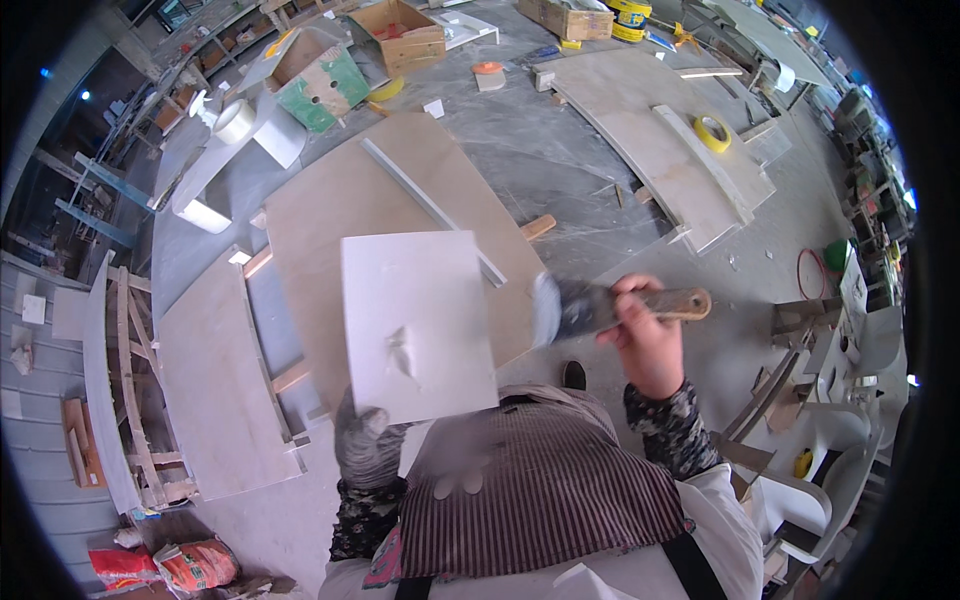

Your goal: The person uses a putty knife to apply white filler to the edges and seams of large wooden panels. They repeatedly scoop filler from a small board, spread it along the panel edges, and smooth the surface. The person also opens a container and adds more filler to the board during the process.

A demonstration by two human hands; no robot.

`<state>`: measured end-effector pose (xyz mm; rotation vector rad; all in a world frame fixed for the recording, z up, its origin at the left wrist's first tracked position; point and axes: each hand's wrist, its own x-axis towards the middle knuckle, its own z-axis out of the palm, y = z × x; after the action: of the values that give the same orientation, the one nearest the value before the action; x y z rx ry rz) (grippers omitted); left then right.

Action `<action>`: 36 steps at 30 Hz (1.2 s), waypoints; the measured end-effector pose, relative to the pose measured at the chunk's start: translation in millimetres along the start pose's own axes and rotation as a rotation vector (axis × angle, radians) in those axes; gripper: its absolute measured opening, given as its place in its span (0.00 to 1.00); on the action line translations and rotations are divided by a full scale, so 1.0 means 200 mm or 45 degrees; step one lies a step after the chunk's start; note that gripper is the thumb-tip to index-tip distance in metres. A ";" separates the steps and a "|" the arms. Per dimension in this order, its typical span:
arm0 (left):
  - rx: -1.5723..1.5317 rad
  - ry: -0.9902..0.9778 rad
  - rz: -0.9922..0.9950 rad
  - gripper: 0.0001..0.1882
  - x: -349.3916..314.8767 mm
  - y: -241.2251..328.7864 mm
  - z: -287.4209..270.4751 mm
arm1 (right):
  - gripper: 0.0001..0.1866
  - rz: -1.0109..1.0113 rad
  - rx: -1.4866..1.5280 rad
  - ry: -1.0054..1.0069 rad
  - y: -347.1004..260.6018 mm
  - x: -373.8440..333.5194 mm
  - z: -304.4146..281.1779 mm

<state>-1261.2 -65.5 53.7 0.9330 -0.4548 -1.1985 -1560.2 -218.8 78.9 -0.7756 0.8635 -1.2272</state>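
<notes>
In a grey glove, my left hand (366, 442) grips the lower left edge of a white rectangular board (418, 285), its thumb on the top face. A small mound of white paste (402, 352) sits on that board. My bare right hand (652, 345) is closed round a wide putty knife (585, 308) at the neck of its wooden handle. The knife's blade points left, apart from the board, with pale stuff on its tip. Beyond the board lies a large beige panel (330, 205), and a narrow grey strip (430, 208) rests across it.
Another beige panel (215, 380) leans at left. At the far right a panel (640, 130) carries a yellow tape roll (712, 133). Cardboard boxes (400, 40) and a yellow bucket (628, 20) stand at the back. White curved pieces (800, 500) are at lower right.
</notes>
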 end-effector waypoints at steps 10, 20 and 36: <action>-0.069 0.265 0.092 0.37 0.10 0.02 -0.03 | 0.12 -0.124 -0.560 0.162 -0.11 0.35 -0.19; -0.161 0.528 0.224 0.39 0.10 -0.11 0.29 | 0.15 0.349 -0.404 -0.201 0.11 0.86 -0.30; -0.340 0.867 0.398 0.36 -0.10 -0.27 0.64 | 0.09 0.210 -0.491 -0.628 0.40 1.13 -0.25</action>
<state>-1393.1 -96.8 85.8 0.9320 0.1063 -0.5834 -1540.5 -429.1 -45.6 -1.2290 0.7399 -0.6808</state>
